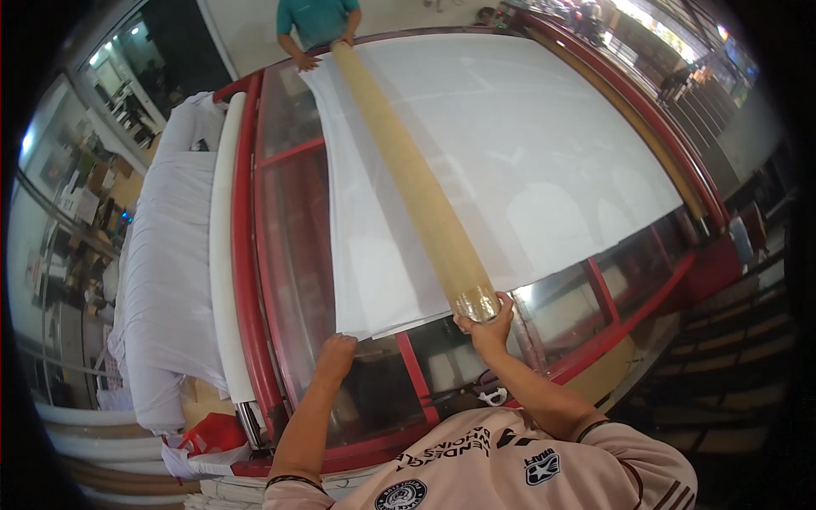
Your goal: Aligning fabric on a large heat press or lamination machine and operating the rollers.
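A long tan cardboard tube (414, 180) lies lengthwise across layered white sheets (561, 161), which look like fabric. My right hand (488, 328) wraps round the tube's near end, where clear shiny film or tape covers it. To the left, my left hand (337, 355) is closed at the near left corner of the sheets, pinching their edge. Across the table a co-worker in a teal shirt (314, 19) has one hand on the tube's far end and the other on the sheets' far left corner.
The table (293, 229) has a glass-like top in a red frame. Along its left side run a white roller (228, 246) and a large roll of white cloth (170, 280). A brown roller (629, 110) lines the right side. A red bag (214, 433) sits at the lower left.
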A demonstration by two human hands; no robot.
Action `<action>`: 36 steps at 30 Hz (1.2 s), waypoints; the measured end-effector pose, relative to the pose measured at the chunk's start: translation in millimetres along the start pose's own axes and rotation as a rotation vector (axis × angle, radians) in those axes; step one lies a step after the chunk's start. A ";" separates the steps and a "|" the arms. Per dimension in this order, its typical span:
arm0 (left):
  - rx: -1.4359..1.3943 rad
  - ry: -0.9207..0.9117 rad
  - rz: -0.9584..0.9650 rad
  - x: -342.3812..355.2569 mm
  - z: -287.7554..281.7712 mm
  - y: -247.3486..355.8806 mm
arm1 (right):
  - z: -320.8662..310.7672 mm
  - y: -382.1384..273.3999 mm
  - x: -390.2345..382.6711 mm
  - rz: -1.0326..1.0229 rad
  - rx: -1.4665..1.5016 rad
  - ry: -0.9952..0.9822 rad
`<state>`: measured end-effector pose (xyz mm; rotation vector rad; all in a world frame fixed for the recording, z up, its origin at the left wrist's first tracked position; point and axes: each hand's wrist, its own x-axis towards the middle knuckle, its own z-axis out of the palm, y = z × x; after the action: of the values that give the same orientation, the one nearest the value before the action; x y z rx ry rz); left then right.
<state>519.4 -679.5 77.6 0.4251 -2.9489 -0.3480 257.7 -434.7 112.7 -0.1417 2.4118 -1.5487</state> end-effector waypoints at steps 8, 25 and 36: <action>0.010 0.060 -0.007 -0.8 22.8 6.6 | -2.8 -3.9 -7.0 -0.129 -0.219 0.019; -0.033 0.071 -0.160 6.5 27.4 45.4 | -45.7 14.9 0.6 -0.297 -0.310 -0.229; 0.034 0.097 -0.079 81.8 47.2 136.9 | -55.7 8.1 14.9 -0.359 -0.426 -0.275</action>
<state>397.9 -565.9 74.7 0.5479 -2.8526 -0.2779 228.5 -385.8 124.6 -0.8524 2.5406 -1.0186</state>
